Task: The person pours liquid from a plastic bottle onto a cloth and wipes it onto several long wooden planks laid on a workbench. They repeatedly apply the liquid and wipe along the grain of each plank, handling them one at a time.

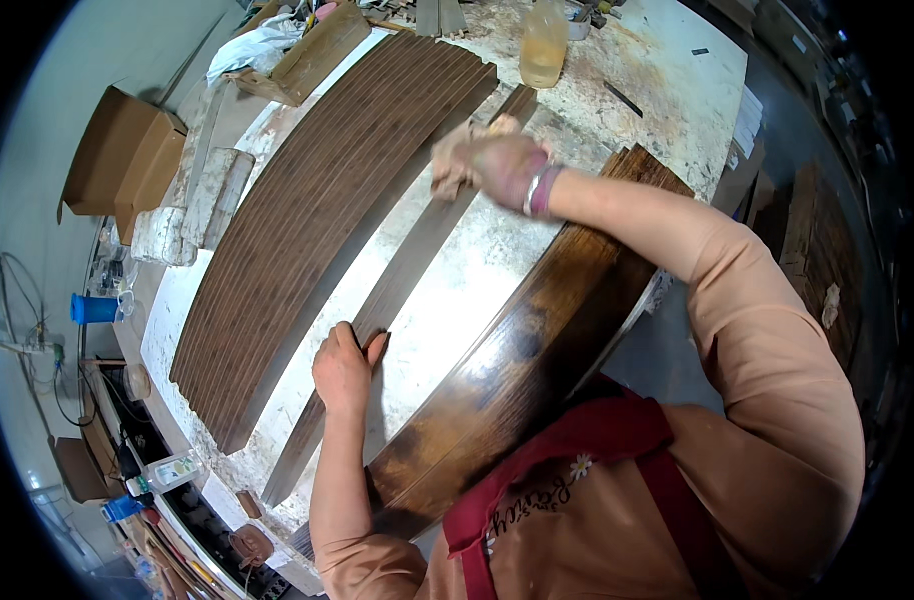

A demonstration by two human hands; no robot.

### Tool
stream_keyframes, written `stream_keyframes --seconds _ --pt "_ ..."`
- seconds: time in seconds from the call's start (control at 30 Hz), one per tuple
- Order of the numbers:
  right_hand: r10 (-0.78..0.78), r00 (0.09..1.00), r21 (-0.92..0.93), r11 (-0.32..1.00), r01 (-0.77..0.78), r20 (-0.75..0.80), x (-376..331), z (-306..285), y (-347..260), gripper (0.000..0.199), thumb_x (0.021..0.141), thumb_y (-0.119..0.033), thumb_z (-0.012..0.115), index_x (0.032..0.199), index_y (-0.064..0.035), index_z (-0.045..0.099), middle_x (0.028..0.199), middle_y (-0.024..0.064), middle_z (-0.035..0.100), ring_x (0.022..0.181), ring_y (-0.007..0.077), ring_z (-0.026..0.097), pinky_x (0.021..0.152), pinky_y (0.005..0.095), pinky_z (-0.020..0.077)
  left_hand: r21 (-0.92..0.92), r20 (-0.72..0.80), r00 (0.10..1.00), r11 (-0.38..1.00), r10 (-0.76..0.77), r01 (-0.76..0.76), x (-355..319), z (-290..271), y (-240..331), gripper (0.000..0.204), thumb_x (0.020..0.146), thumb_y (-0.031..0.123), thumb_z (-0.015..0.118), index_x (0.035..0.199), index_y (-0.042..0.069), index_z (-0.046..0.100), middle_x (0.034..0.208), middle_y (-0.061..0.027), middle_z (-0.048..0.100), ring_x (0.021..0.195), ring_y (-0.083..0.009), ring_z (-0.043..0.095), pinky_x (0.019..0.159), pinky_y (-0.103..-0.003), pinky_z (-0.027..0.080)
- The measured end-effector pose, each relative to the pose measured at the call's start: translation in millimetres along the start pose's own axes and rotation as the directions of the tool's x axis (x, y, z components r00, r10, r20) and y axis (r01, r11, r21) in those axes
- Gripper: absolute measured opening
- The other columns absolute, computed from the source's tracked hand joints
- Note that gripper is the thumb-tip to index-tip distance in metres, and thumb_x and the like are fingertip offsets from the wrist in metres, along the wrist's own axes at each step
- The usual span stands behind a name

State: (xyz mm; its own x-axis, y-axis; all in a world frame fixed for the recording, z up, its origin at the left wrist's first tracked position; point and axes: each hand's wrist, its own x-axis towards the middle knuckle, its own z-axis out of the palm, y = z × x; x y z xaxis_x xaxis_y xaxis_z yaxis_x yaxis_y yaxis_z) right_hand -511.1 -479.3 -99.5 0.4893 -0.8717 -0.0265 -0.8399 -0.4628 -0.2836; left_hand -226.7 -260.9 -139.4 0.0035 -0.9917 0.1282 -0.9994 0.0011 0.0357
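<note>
Closest in is the wide stained board (537, 340) along the near edge of the desk (667, 90), and just past it a single dark wood strip (397, 280) lies lengthwise on the paint-crusted top. The left hand (345, 368) presses flat on the strip's near part, fingers loosely spread, while the right hand (492, 160) is clenched on a tan rag (455, 150) pushed against the far end. Beyond sits a stack of matching dark strips (327, 200), with a plastic bottle (544, 45) of yellowish liquid at the far edge.

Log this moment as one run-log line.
left hand: pressing down single wood strip | right hand: rubbing cloth on strip | stack of strips: beside, left
</note>
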Motion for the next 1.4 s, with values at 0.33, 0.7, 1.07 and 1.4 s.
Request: stream_keyframes --seconds 0.33,0.7,1.07,1.4 --pt "0.181 0.97 0.518 0.821 -0.24 0.163 -10 -25 -12 0.027 0.097 -0.03 0.046 0.098 -0.0162 0.069 0.095 0.005 0.072 0.084 0.0203 0.066 0.09 0.0358 0.0468 0.001 0.025 1.0 1.0 -0.013 0.013 0 2 -2 0.048 0.079 0.045 0.075 0.085 0.004 0.05 0.077 -0.012 0.06 0.069 -0.03 0.061 0.061 -0.039 0.05" --pt "0.193 0.963 0.269 0.933 -0.241 0.19 0 -1 2 0.041 0.1 -0.034 0.035 0.126 -0.0158 0.061 0.121 0.0127 0.059 0.118 0.0209 0.051 0.098 0.0429 0.0406 -0.021 0.012 1.0 1.0 0.023 -0.023 3 2 -2 0.047 0.08 0.043 0.074 0.087 0.003 0.052 0.077 -0.0149 0.06 0.07 -0.0332 0.061 0.062 -0.041 0.05" --pt "0.256 0.955 0.226 0.931 -0.285 0.149 13 -35 25 0.034 0.103 -0.023 0.035 0.118 -0.0112 0.063 0.117 0.0083 0.067 0.087 0.0152 0.068 0.078 0.0275 0.0542 -0.036 0.006 1.0 0.999 0.016 -0.016 -3 2 -6 0.045 0.08 0.041 0.075 0.083 0.004 0.05 0.076 -0.0128 0.058 0.069 -0.0314 0.06 0.061 -0.04 0.049" --pt "0.379 0.869 0.129 0.891 -0.436 0.318 5 -52 -4 0.035 0.103 -0.024 0.036 0.13 -0.0173 0.057 0.092 0.0011 0.071 0.087 0.0154 0.067 0.067 0.0354 0.058 -0.071 0.028 1.0 0.997 0.007 -0.005 -11 0 -16 0.048 0.081 0.044 0.074 0.09 0.002 0.052 0.077 -0.018 0.062 0.071 -0.0367 0.062 0.061 -0.043 0.049"
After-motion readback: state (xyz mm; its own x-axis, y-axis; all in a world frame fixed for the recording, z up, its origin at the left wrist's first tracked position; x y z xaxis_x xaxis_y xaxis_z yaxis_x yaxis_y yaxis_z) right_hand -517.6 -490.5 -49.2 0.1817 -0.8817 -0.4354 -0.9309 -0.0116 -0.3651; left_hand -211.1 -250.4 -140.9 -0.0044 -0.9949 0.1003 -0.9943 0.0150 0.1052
